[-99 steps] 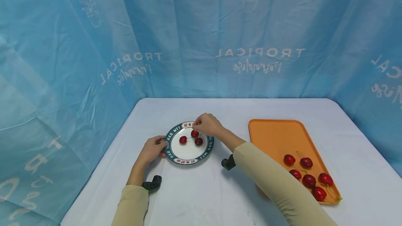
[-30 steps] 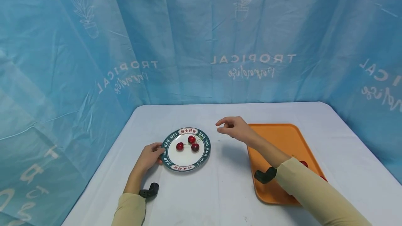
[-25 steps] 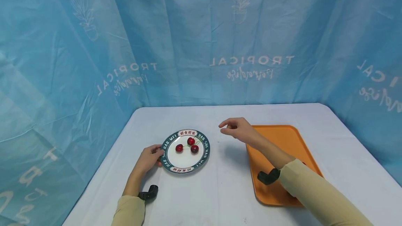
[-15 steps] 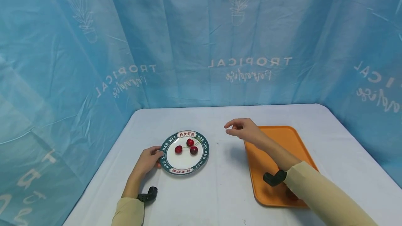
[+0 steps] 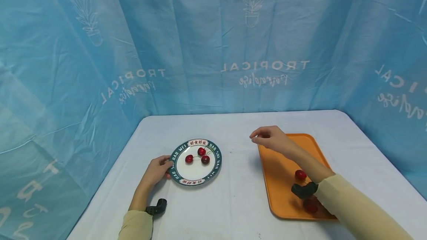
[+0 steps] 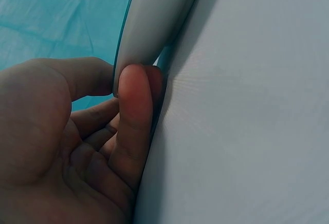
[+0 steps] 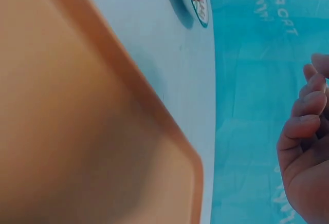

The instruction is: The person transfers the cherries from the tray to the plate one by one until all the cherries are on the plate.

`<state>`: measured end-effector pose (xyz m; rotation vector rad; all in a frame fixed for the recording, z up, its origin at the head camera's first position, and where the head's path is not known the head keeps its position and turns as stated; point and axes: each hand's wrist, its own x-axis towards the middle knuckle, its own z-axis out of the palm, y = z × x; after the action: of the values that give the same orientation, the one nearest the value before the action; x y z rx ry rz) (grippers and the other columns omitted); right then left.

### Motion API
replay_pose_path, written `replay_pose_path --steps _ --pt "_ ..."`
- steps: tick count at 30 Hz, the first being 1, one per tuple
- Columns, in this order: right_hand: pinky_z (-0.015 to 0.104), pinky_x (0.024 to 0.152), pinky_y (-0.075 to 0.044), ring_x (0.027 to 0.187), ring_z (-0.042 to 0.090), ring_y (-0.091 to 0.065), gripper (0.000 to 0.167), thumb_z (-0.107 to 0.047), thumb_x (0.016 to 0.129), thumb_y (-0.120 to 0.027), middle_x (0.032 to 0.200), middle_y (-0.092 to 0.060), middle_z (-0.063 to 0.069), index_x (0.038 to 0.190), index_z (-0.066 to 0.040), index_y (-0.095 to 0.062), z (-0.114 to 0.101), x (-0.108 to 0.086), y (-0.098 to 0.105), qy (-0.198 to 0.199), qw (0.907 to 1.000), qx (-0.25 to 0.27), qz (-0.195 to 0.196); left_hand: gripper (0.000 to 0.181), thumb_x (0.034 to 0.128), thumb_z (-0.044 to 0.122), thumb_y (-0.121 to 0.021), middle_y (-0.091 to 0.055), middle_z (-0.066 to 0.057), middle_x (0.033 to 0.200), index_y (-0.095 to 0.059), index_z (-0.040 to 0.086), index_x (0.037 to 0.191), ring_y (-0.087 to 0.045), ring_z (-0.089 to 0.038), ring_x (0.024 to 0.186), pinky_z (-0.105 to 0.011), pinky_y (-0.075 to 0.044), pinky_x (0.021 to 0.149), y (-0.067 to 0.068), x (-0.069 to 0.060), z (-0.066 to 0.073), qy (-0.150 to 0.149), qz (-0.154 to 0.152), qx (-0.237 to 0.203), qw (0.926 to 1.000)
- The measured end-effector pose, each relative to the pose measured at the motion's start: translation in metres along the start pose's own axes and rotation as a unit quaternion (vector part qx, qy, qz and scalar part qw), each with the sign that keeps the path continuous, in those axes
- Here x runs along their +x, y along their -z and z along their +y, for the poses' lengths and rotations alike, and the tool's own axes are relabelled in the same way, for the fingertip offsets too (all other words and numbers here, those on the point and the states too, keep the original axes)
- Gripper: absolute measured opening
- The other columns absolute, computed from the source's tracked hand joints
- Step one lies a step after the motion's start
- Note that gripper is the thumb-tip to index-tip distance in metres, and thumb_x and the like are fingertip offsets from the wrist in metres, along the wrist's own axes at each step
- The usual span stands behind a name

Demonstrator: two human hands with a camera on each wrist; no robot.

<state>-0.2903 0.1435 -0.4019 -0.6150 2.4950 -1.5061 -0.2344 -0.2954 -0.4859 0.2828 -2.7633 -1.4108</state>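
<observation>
At the left of the table, my left hand (image 5: pixel 156 171) pinches the near-left rim of a round white plate (image 5: pixel 191 174) with a dark green lettered border. The left wrist view has the thumb over the plate's edge and the fingers (image 6: pixel 135 98) beneath it. Three red cherries (image 5: pixel 189 159) with stems lie on the plate. My right hand (image 5: pixel 271 139) hovers above the far-left edge of an orange tray (image 5: pixel 278 171), fingers loosely bent and holding nothing. Two cherries (image 5: pixel 301 175) show on the tray; my right forearm and sleeve hide much of its right side.
A white cloth-covered table (image 5: pixel 233 203) bears both plate and tray, with a gap between them. Blue printed curtains (image 5: pixel 200 47) hang behind and at both sides. Each wrist wears a black camera (image 5: pixel 304 190).
My right hand has left the plate and moved right to the tray's edge, lately a little further right. My left hand keeps its hold on the plate. The head view has shifted slightly.
</observation>
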Motion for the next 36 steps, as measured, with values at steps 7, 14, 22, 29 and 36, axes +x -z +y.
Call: replay_pose_path --steps 7,14,22,29,36 --pt "0.040 0.061 -0.043 0.067 0.024 -0.048 0.027 -0.040 0.088 -0.067 0.083 -0.057 0.014 0.105 -0.020 -0.070 0.001 -0.008 0.014 -0.008 0.9999 -0.005 0.003 0.046 0.0927 0.024 -0.057 -0.062 -0.015 0.117 -0.055 0.000 0.132 -0.054 -0.028 0.104 -0.050 -0.037 0.099 0.000 -0.001 0.000 0.000 -0.003 -0.001 1.0000" --pt "0.040 0.062 -0.045 0.072 0.029 -0.050 0.027 -0.039 0.090 -0.065 0.086 -0.059 0.017 0.106 -0.018 -0.071 0.011 -0.016 0.028 0.004 0.9999 -0.011 0.001 0.045 0.0926 0.023 -0.057 -0.063 -0.014 0.113 -0.056 0.000 0.131 -0.055 -0.027 0.101 -0.050 -0.038 0.097 0.000 -0.001 -0.001 -0.005 -0.002 -0.004 1.0000" --pt "0.047 0.074 -0.047 0.087 0.046 -0.052 0.029 -0.042 0.090 -0.064 0.097 -0.063 0.021 0.109 -0.020 -0.070 0.023 -0.024 0.044 -0.009 0.9993 -0.036 -0.007 0.046 0.0930 0.024 -0.057 -0.062 -0.015 0.115 -0.054 0.000 0.132 -0.054 -0.027 0.102 -0.049 -0.039 0.096 0.001 -0.002 -0.001 0.005 -0.003 -0.005 1.0000" --pt "0.045 0.073 -0.047 0.089 0.042 -0.053 0.028 -0.038 0.090 -0.066 0.103 -0.065 0.017 0.107 -0.016 -0.070 0.030 -0.034 0.058 -0.026 0.9988 -0.041 -0.009 0.047 0.0934 0.025 -0.057 -0.062 -0.014 0.113 -0.054 0.001 0.133 -0.054 -0.028 0.102 -0.049 -0.038 0.097 -0.001 0.000 -0.001 0.002 -0.006 -0.003 1.0000" --pt "0.048 0.080 -0.047 0.097 0.041 -0.054 0.036 -0.038 0.089 -0.067 0.110 -0.064 0.017 0.112 -0.011 -0.068 0.043 -0.044 0.069 -0.041 0.9982 -0.044 -0.007 0.047 0.0934 0.025 -0.057 -0.062 -0.014 0.112 -0.053 0.000 0.133 -0.054 -0.027 0.100 -0.048 -0.039 0.096 0.001 -0.002 0.003 0.006 -0.006 -0.004 1.0000"
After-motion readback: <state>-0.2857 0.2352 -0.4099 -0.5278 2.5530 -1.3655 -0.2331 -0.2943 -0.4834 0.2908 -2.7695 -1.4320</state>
